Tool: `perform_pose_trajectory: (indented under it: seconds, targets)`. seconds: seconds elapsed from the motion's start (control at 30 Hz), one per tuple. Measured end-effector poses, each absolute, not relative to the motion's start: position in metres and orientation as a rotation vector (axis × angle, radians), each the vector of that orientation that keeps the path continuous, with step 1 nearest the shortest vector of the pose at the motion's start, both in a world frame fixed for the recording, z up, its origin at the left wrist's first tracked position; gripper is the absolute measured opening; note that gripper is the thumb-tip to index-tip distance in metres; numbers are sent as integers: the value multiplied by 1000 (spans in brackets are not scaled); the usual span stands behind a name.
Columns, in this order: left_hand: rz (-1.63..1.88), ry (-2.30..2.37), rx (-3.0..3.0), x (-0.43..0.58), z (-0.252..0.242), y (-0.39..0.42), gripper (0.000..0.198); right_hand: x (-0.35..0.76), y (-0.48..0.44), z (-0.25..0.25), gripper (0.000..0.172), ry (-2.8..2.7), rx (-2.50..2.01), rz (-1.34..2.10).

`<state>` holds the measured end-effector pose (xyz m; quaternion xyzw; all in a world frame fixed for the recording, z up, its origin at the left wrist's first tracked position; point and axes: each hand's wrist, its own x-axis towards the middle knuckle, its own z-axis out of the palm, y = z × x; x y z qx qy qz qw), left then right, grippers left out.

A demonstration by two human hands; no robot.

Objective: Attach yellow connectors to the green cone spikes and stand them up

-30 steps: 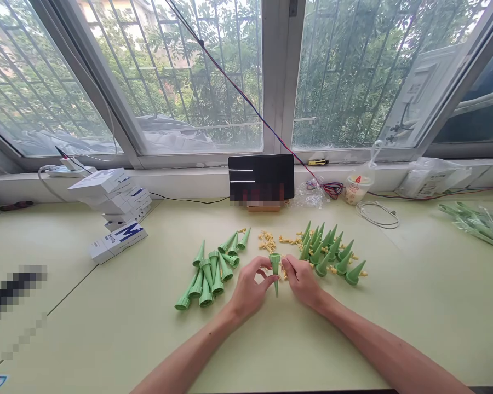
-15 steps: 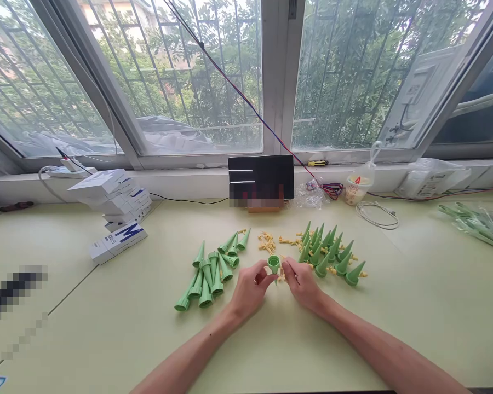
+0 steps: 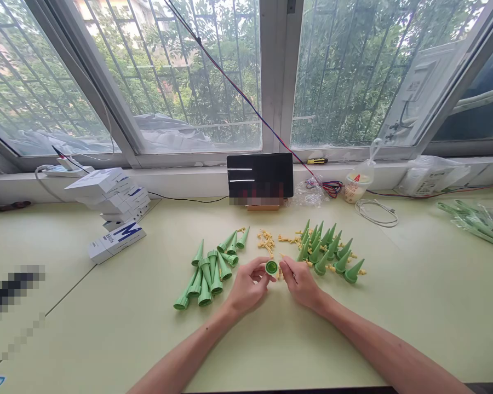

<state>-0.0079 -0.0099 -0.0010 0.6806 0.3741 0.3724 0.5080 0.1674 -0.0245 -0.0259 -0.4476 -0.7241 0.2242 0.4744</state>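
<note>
My left hand (image 3: 246, 285) pinches a green plastic cone (image 3: 271, 267) with its open mouth turned toward me. My right hand (image 3: 299, 281) is closed beside it, its fingertips pinching a small yellow piece (image 3: 282, 257) close to the cone's rim. A pile of green cones lying on their sides (image 3: 209, 270) sits just left of my left hand. A group of upright green cones (image 3: 327, 253) stands right of my right hand. Small yellow parts (image 3: 267, 240) lie scattered behind my hands.
A dark tablet (image 3: 260, 177) leans at the window sill behind the work. White boxes (image 3: 114, 208) are stacked at the left. A cup in a bag (image 3: 356, 187), a white cable (image 3: 376, 212) and a bag of green parts (image 3: 477, 221) lie to the right.
The cone in my left hand has tipped from pointing down to showing its open mouth toward me. My right hand has stayed close beside it.
</note>
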Motion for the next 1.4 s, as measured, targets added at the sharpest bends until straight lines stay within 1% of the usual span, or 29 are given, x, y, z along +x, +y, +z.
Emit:
perform_pose_trajectory:
  seconds: [0.1, 0.23, 0.37, 0.57, 0.83, 0.97, 1.2, 1.4]
  targets:
    - [897, 911, 1581, -8, -1, -9, 31, 167, -25, -25, 33, -1772, -1090, 548]
    - [899, 902, 1690, -9, 6, -9, 32, 167, -24, -24, 33, -1781, -1076, 554]
    - [862, 873, 1715, -9, 8, -8, 26, 167, -25, -24, 34, -1782, -1082, 547]
    - [856, 861, 1688, -10, 2, -6, 25, 165, -27, -23, 34, -1779, -1096, 512]
    - [779, 816, 1426, -4, 9, -10, 37, 164, -28, -22, 36, -1774, -1134, 429]
    - [758, 772, 1317, -3, 4, -9, 42, 164, -27, -22, 38, -1789, -1145, 384]
    - [686, 751, 995, -1, -1, -10, 44, 165, -25, -25, 36, -1812, -1109, 319]
    - [714, 783, 1040, 3, 2, -12, 45, 160, -27, -24, 38, -1717, -1163, 420]
